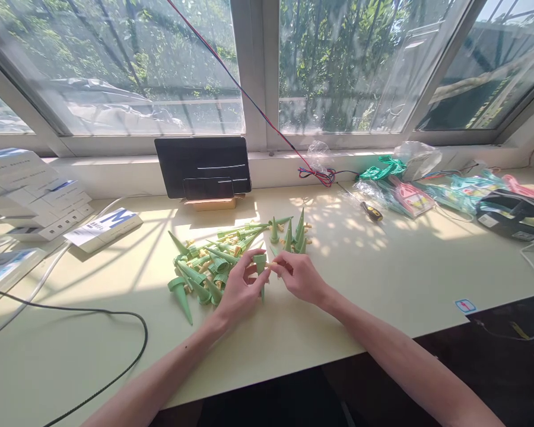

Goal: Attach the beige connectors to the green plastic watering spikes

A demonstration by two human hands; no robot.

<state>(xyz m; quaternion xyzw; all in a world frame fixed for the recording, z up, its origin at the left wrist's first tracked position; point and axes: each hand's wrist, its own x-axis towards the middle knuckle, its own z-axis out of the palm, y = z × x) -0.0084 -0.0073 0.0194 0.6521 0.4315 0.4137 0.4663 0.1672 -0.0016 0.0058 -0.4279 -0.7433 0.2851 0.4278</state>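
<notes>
My left hand (pixel 241 286) is closed around a green plastic plant watering spike (pixel 260 260), its wide cap up and its tip pointing down. Close beside it, my right hand (pixel 303 277) pinches a small yellowish valve (pixel 269 266) at the spike's side. Whether the valve sits in the spike or just touches it, I cannot tell. A heap of green spikes (pixel 200 277) and small yellow valves lies on the table left of and behind my hands. Several spikes (pixel 299 230) stand tip up behind my right hand.
A dark tablet (pixel 202 167) leans on a stand by the window. White boxes (pixel 104 228) are at the left, with a black cable (pixel 145 332) in front. A screwdriver (pixel 371 212), bagged items (pixel 409 196) and a black device (pixel 514 213) lie at the right.
</notes>
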